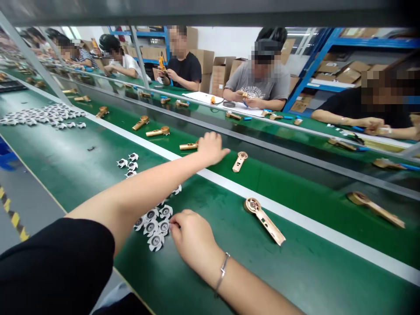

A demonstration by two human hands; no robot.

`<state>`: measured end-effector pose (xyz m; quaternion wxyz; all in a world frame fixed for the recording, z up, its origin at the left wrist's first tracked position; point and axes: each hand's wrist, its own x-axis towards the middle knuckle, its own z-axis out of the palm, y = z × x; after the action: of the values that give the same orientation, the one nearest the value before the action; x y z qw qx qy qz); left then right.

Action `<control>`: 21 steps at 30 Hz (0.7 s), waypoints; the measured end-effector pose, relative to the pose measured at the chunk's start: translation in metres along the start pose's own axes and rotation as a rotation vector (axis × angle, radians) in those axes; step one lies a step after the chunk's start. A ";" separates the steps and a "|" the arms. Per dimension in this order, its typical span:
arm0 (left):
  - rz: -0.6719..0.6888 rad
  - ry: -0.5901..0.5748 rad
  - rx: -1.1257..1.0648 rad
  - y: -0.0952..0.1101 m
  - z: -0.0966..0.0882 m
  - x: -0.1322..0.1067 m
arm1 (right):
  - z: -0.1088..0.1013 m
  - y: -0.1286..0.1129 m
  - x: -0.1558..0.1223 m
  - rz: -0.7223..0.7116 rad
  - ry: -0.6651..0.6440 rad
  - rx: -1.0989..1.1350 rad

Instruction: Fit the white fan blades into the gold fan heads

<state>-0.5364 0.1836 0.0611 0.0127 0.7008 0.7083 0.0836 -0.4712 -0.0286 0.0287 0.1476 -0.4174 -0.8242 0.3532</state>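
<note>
My left hand (pixel 211 149) reaches across to the belt, thumb spread away from the fingers. It partly covers the round end of a gold handheld-fan housing half (pixel 188 146); whether it touches that part I cannot tell. Another gold housing half (pixel 240 161) lies just right of the thumb. My right hand (pixel 193 234) is low over the near table, thumb and forefinger closed at the edge of a grey fan blade wheel (pixel 164 226). More blade wheels (pixel 155 240) lie grouped beside it. An open gold housing half (pixel 264 220) rests to the right of this hand.
A white strip (pixel 295 214) divides the near green table (pixel 216 201) from the belt. Further blade wheels (pixel 42 114) cover the far left. Several gold housings (pixel 158 131) lie along the belt. Co-workers (pixel 259 78) sit opposite, behind metal rails (pixel 183 111). A shelf (pixel 210 13) hangs overhead.
</note>
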 end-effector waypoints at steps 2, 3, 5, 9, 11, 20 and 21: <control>0.070 -0.038 -0.037 0.037 0.010 0.001 | 0.001 0.000 0.000 0.002 0.003 0.005; 0.086 -0.070 -0.054 0.053 0.016 0.003 | 0.000 0.001 -0.001 0.000 0.008 0.008; 0.074 -0.148 -0.085 0.075 0.025 0.009 | -0.006 0.004 -0.006 -0.002 0.018 0.016; 0.032 -0.273 -0.160 0.075 0.023 0.021 | -0.031 0.016 -0.017 0.050 0.038 0.012; 0.034 -0.297 -0.207 0.060 0.013 0.020 | -0.052 0.023 -0.019 0.097 0.072 0.016; 0.104 -0.296 -0.619 -0.013 -0.053 -0.094 | -0.126 0.041 -0.018 0.061 0.530 0.153; 0.118 -0.286 -0.691 -0.016 -0.057 -0.112 | -0.127 0.038 -0.019 0.036 0.571 0.160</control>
<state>-0.5584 0.0668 0.1040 0.3424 0.6994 0.5876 0.2196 -0.3690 0.0295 0.0922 0.3994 -0.5014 -0.7115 0.2878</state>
